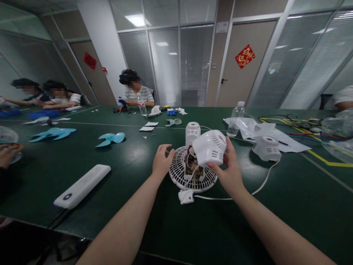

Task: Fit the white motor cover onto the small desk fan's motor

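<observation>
Gripped in my right hand [230, 167] is a white vented motor cover [208, 149], tilted beside and above an exposed fan motor [191, 162]. The motor stands on a round white fan grille [178, 167] lying on the table. My left hand [163, 162] is at the grille's left edge, fingers apart and curved, holding nothing; whether it touches the grille I cannot tell. A white plug-like part [186, 197] with a cord lies in front of the grille. Right behind the grille stands another white motor housing [192, 132].
On the green table [132, 162] lie a white power bank [82, 186], blue fan blades [110, 138] and another motor housing [267, 148] with a cord. A water bottle [235, 119] stands by plastic sheets [256, 129]. Several people sit around; cables [295, 127] lie at right.
</observation>
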The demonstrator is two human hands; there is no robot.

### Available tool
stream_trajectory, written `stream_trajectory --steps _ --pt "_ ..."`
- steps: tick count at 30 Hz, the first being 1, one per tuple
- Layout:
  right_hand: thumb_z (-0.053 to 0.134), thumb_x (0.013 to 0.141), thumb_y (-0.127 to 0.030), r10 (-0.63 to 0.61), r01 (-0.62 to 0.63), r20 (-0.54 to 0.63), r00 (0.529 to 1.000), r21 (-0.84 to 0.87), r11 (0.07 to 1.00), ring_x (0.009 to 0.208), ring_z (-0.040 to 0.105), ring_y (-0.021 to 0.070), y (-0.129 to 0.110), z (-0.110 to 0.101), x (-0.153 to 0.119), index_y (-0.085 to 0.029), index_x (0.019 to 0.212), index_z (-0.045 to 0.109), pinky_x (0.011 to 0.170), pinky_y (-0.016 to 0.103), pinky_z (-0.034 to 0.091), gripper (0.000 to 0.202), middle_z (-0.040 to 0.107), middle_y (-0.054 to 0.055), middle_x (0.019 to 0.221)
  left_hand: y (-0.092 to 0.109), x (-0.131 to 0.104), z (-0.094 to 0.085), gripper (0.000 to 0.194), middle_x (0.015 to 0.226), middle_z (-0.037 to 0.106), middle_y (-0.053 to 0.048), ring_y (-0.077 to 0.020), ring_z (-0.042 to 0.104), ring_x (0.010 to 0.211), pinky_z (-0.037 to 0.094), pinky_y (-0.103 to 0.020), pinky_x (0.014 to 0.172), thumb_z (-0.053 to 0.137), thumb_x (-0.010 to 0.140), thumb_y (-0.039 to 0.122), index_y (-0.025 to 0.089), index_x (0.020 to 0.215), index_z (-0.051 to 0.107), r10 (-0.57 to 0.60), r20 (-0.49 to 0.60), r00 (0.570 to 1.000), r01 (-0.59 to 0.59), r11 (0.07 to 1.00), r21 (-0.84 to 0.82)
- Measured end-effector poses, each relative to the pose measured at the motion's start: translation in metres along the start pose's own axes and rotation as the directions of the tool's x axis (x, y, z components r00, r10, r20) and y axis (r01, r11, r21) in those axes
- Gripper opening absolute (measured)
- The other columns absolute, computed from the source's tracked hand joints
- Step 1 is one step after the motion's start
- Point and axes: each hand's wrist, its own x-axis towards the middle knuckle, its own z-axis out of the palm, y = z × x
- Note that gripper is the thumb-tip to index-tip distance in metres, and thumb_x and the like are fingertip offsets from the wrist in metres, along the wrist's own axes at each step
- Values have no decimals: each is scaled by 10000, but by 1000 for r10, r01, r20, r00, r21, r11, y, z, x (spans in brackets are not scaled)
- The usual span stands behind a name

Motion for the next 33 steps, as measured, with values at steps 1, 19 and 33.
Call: stream_trajectory --steps 1,19,33 --pt "740 738 -406 -7 7 9 1000 -30 1000 1239 481 322 0 1 -1 -357 1479 149 964 522 482 950 300 84 1509 7 -3 -2 297 1167 555 -69 -191 599 890 518 -340 760 500 884 375 219 1126 572 58 -15 998 -58 998 -9" --pt "651 825 -349 -72 112 181 981 -220 969 1359 319 317 3 19 -13 -372 1493 39 1074 561 365 906 233 53 1524 42 -26 -4 1085 1533 246 -134 -379 308 1365 281 -590 1101 734 680 494 265 1493 54 413 331 848 -358 909 -215" --pt "616 847 -335 -81 105 297 951 -64 992 1314 408 303 21 9 -13 -342 1491 85 1042 550 414 835 266 65 1530 47 -22 -14 1107 1537 237 -150 -391 293 1371 269 -596 1103 735 673 494 241 1500 44 349 454 820 -283 936 -210"
